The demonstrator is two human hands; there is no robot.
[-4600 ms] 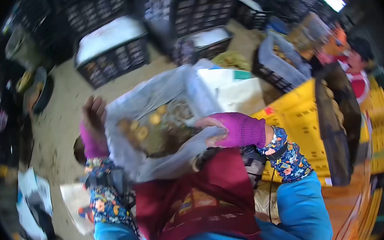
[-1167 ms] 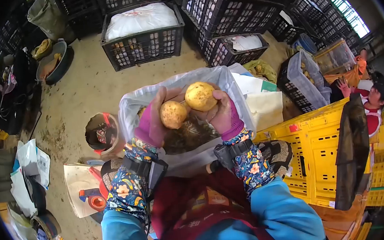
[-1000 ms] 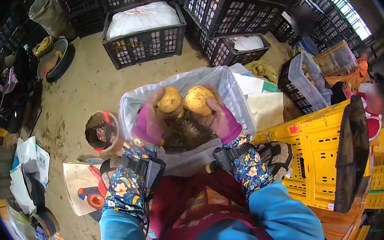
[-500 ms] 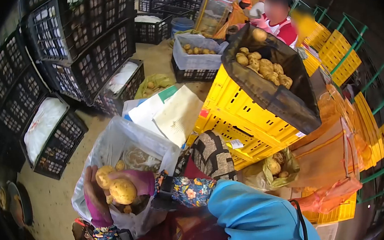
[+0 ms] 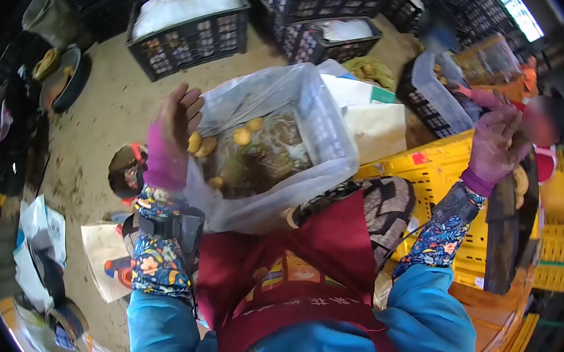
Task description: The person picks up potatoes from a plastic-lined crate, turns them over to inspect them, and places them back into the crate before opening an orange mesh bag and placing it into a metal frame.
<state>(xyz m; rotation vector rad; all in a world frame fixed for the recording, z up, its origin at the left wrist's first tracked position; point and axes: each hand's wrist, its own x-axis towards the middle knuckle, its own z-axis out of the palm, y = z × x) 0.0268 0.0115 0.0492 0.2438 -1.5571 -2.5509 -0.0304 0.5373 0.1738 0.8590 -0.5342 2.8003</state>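
Note:
My left hand (image 5: 178, 121), in a soiled purple glove, is raised at the left rim of a tub (image 5: 339, 136) lined with clear plastic. Its fingers are stretched out and nothing shows in it. Several potatoes (image 5: 242, 136) and some dirt lie at the bottom of the tub, in front of my knees. Far to the right, my right hand (image 5: 496, 145) reaches over a yellow crate (image 5: 450, 190) with a black liner (image 5: 503, 239). Its fingers are spread, with no potato visible in them. A few potatoes (image 5: 520, 183) show beside it, partly hidden by the hand and liner.
Sheets of paper (image 5: 376, 126) lie between the tub and the yellow crate. Black crates (image 5: 191, 42) with white sacks stand beyond. A dark basin (image 5: 64, 81) is at the far left. Another person's arm (image 5: 481, 96) is near my right hand.
Both hands were together over the tub with potatoes between them. Now they are apart: the right has moved to the yellow crate, the left stays by the tub. The view has turned.

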